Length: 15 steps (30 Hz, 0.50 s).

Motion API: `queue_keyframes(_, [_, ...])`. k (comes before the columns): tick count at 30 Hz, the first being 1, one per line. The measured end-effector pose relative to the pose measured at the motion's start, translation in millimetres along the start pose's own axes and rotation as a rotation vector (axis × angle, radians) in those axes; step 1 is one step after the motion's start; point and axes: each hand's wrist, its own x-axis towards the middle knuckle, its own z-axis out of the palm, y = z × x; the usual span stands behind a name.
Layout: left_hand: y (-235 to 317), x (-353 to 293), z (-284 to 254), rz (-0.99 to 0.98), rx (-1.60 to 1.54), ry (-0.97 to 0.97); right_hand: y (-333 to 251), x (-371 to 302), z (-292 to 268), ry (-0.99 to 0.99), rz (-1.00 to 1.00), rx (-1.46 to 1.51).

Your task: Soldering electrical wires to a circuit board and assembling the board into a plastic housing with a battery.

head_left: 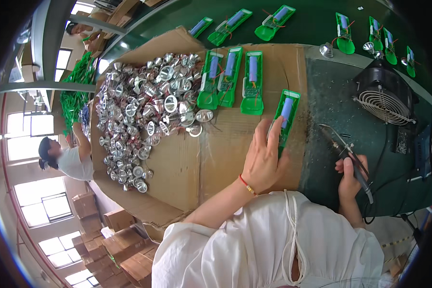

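- Green plastic makes up the housing point(287, 115) that we see under our left hand point(264, 158); a pale blue cylindrical cell sits in its upper part.
- Our left hand lies flat over the lower end of that housing, fingers spread and stretched along it rather than curled round it, so the hand presses on it without closing; the cell end sticks out beyond the fingertips.
- The housing rests on the right edge of the cardboard sheet point(187, 168), tilted a little to the right.
- Our right hand point(351, 177) is closed round the handle of a soldering iron point(343, 149), well off the cardboard sheet on the dark mat to its right; the tip points up and to the left, towards the housing but apart from it.
- On the cardboard sheet, up from the held housing, three more green housings point(230, 77) stand side by side.
- Left of those, still on the cardboard sheet, lies a heap of shiny metal reflectors point(139, 115).
- Beyond the sheet's right edge stands a black fan point(384, 101).
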Motion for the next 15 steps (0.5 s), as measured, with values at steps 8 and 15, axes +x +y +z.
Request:
queue_keyframes(8, [-83.2, -39.0, -74.8, -0.081, 0.687, 0.316, -4.5, -19.1, 2.8, -0.001, -0.082, -0.06])
queue_keyframes(15, [-121.5, -3.0, -56.4, 0.092, 0.957, 0.25, -19.5, -34.2, 19.6, -0.083, -0.056, -0.028])
